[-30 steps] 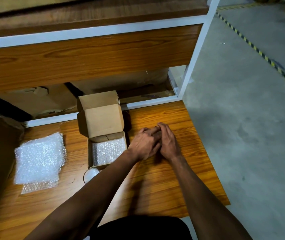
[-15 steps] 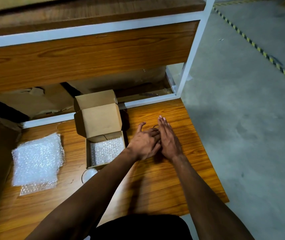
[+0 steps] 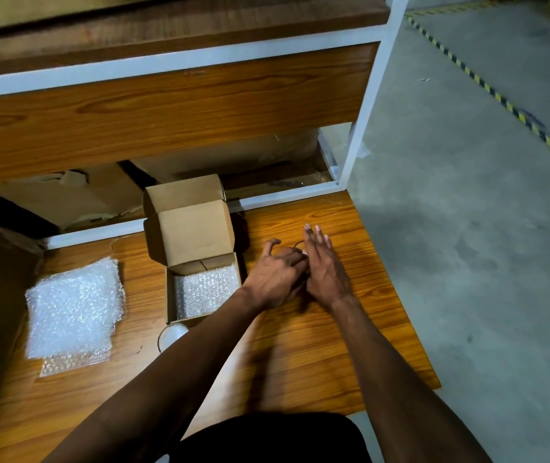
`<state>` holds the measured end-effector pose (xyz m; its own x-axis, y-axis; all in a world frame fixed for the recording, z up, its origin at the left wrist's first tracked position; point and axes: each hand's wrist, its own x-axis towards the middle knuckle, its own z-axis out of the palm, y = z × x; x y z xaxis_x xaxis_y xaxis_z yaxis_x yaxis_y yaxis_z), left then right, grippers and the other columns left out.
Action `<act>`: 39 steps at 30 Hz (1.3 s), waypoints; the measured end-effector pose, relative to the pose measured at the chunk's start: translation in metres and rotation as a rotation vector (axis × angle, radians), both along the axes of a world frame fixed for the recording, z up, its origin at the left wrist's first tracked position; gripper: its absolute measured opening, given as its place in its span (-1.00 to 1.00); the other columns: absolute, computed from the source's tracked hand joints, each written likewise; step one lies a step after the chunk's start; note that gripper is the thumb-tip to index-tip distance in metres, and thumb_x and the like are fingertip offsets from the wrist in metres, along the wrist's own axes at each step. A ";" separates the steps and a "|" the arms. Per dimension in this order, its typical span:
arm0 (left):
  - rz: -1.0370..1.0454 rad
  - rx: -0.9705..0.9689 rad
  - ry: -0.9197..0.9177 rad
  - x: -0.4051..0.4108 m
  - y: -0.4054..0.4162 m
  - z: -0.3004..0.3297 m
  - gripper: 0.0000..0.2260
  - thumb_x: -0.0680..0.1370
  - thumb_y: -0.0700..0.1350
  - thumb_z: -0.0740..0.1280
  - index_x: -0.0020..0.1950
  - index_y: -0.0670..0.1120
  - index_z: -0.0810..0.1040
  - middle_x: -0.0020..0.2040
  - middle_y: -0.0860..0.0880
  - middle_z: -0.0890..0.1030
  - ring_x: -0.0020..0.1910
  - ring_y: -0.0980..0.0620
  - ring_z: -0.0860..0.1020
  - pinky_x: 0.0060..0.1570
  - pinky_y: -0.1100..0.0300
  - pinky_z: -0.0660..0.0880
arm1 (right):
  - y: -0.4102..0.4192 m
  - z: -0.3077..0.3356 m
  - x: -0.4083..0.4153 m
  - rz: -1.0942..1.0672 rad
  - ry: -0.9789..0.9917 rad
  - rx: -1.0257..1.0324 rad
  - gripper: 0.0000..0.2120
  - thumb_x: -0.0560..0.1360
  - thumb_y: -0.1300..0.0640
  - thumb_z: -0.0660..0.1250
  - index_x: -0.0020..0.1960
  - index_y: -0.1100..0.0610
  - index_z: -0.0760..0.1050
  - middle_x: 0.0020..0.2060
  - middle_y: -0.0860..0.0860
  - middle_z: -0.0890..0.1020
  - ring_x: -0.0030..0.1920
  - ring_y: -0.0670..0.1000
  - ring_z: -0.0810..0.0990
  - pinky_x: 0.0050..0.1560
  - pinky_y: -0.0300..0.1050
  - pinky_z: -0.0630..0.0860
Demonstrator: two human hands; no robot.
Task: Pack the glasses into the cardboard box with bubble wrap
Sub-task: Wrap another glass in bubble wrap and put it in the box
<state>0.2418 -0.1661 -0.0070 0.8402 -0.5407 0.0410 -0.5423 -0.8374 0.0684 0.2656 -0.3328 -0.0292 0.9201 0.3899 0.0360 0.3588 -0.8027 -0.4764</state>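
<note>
Working just right of the cardboard box [image 3: 200, 289], the left hand [image 3: 277, 279] curls around a small glass [image 3: 300, 248], mostly hidden beneath it on the table [image 3: 333, 345], while the right hand [image 3: 325, 269] lies flat alongside, fingers straight. A second glass [image 3: 171, 335] stands by the box's near edge. Likely light, slick and breakable, each is best gripped round its side wall, cushioned with bubble wrap [image 3: 73, 309].

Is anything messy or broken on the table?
Nothing looks broken or spilled. The cardboard box stands open with bubble wrap lining it. The loose bubble wrap sheets lie in an uneven stack, and a glass sits partly hidden behind the left arm. Whatever the left hand and right hand handle is hidden.
</note>
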 end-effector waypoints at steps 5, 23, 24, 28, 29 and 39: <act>0.035 0.030 0.035 0.004 -0.007 0.006 -0.60 0.70 0.16 0.07 0.32 0.05 0.61 0.26 0.04 0.67 0.38 0.02 0.54 0.54 -0.35 0.08 | -0.003 -0.001 0.001 -0.047 0.084 0.015 0.05 0.56 0.18 0.48 0.70 0.02 -0.25 0.65 0.00 -0.20 0.59 0.01 -0.28 0.65 0.01 -0.10; 0.122 0.049 0.082 -0.005 -0.005 0.008 -0.44 0.72 0.28 -0.08 0.46 0.08 0.54 0.52 0.05 0.52 0.72 -0.05 0.00 0.57 -0.39 -0.15 | -0.011 -0.011 0.009 -0.027 -0.081 -0.043 -0.03 0.52 0.16 0.46 0.72 0.05 -0.08 0.69 0.14 0.02 0.69 0.06 -0.19 0.68 0.11 -0.17; 0.136 0.050 0.109 -0.003 -0.007 0.008 -0.42 0.72 0.28 -0.11 0.46 0.09 0.55 0.53 0.06 0.51 0.72 -0.04 -0.03 0.57 -0.40 -0.19 | -0.010 -0.010 0.008 -0.025 -0.111 -0.042 -0.09 0.55 0.15 0.43 0.72 0.07 -0.05 0.69 0.14 0.05 0.69 0.05 -0.19 0.67 0.13 -0.17; 0.153 0.059 0.172 0.005 -0.011 0.009 -0.37 0.70 0.27 -0.20 0.44 0.12 0.57 0.53 0.07 0.51 0.72 -0.01 -0.07 0.56 -0.40 -0.23 | -0.013 -0.012 0.010 -0.011 -0.137 -0.055 -0.17 0.58 0.08 0.36 0.71 0.10 -0.01 0.68 0.12 0.11 0.69 0.04 -0.18 0.67 0.18 -0.17; 0.153 0.063 0.181 0.006 -0.012 0.010 -0.36 0.70 0.27 -0.21 0.43 0.12 0.58 0.53 0.07 0.52 0.72 -0.01 -0.07 0.56 -0.39 -0.23 | -0.014 -0.012 0.010 -0.004 -0.144 -0.063 -0.16 0.58 0.08 0.36 0.71 0.10 -0.02 0.68 0.12 0.12 0.69 0.04 -0.19 0.66 0.20 -0.17; 0.165 -0.032 0.217 0.005 -0.009 0.007 -0.38 0.72 0.27 -0.23 0.54 0.18 0.48 0.57 0.13 0.46 0.72 -0.01 -0.07 0.56 -0.40 -0.18 | -0.015 -0.017 0.012 -0.002 -0.172 -0.087 -0.13 0.58 0.02 0.41 0.71 0.08 -0.02 0.68 0.13 0.12 0.69 0.02 -0.23 0.65 0.22 -0.22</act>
<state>0.2465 -0.1749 0.0004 0.9078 -0.3972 -0.1345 -0.3686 -0.9088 0.1956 0.2778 -0.3474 -0.0459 0.9042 0.3963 0.1590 0.4270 -0.8392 -0.3367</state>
